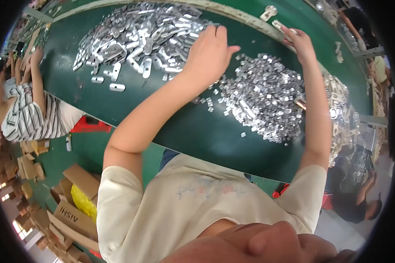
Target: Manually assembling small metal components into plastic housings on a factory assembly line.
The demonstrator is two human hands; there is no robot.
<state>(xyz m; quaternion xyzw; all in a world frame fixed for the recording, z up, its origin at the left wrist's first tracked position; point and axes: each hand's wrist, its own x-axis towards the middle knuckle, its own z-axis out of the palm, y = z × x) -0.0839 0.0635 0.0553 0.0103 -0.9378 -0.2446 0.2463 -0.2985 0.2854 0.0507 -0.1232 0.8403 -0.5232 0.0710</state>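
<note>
Far left: a seated person in a striped shirt point(28, 116), hands up at the table's left edge. Below, on the floor: brown cartons point(72, 206), one with yellow contents.

Table point(197, 131): green top, curved by the lens, running from far left to right.

Plates point(136, 37): heap of long, flat, silver metal pieces with slots, on the far left part of the table; a few strays lie apart at the heap's near edge.

Left hand point(210, 52): resting on the right edge of the plate heap, fingers curled down into the pieces; whether they grip one cannot be told.

Bits point(265, 98): heap of small, shiny metal pieces, right of the left hand, between the two forearms, spreading toward the near edge.

Right hand point(299, 41): at the far edge of the table, beyond the bits, fingers closed on a pale metal part point(281, 26).

Right rim: more metal parts point(340, 114) heaped along the table's edge. Below them, another person point(360, 206) crouches on the floor.
</note>
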